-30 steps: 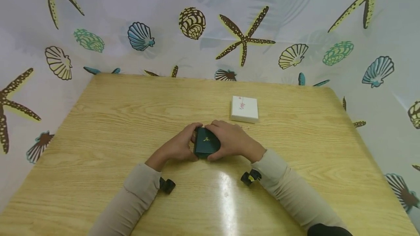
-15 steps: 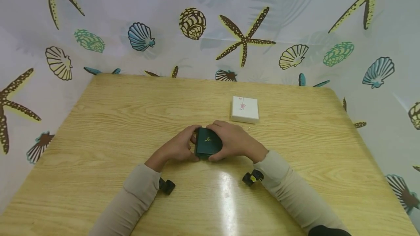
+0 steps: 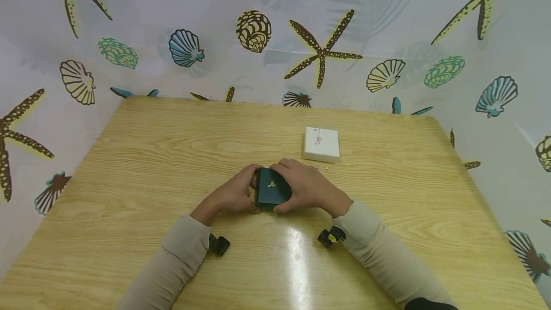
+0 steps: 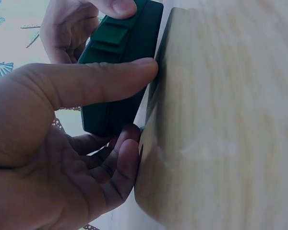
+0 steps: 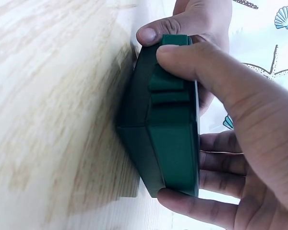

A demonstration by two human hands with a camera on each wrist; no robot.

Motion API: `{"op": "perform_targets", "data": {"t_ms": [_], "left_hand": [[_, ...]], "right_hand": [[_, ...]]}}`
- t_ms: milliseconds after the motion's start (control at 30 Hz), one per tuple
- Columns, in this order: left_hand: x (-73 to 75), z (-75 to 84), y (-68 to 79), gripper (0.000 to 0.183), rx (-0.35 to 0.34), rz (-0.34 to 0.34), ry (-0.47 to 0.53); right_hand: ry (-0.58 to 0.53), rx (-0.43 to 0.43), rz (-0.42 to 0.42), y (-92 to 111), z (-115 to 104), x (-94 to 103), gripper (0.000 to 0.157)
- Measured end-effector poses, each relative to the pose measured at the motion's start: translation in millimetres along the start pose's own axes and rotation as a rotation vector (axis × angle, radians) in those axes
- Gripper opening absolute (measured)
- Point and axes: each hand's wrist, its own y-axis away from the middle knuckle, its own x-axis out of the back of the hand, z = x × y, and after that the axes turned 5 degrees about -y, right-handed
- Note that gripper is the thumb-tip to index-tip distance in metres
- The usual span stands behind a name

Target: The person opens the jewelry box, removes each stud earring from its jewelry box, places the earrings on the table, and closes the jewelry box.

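A small dark green gift box (image 3: 273,190) with gold lettering on its lid rests on the table, between both hands. Its front side carries a green ribbon bow (image 5: 169,88). My left hand (image 3: 236,190) grips the box's left side, thumb (image 4: 117,81) along the front and fingers curled at the back. From the right, my right hand (image 3: 307,186) grips it, with the thumb (image 5: 185,60) on the bow and fingers round the far side. The lid appears closed down on the base. My right hand covers part of the lettering.
A white square box (image 3: 321,143) with a pink print lies behind my right hand. Just in front of it is a tiny shiny item (image 3: 326,169), too small to identify. The wooden table (image 3: 172,138) meets a shell-patterned cloth at the back.
Both hands stay on the green box, which has shifted very slightly to the right along with my right hand. The white box stays in place.
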Motion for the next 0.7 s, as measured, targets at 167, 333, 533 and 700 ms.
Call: {"op": "perform_targets", "data": {"t_ms": [167, 333, 533, 700], "left_hand": [[-1.4, -1.0, 0.1, 0.094, 0.003, -0.008, 0.016], [-0.7, -2.3, -0.1, 0.089, -0.029, -0.011, 0.025], [1.7, -0.2, 0.2, 0.084, -0.032, -0.024, 0.034], [1.9, 0.1, 0.3, 0.083, -0.027, -0.025, 0.041]], "right_hand": [[0.000, 0.011, -0.002, 0.2, 0.4, -0.8, 0.092], [-0.005, 0.017, 0.002, 1.2, -0.3, 1.1, 0.092], [-0.011, 0.022, 0.017, 2.8, -2.1, 3.2, 0.092], [-0.009, 0.026, 0.021, 2.9, -2.7, 3.6, 0.092]]}}
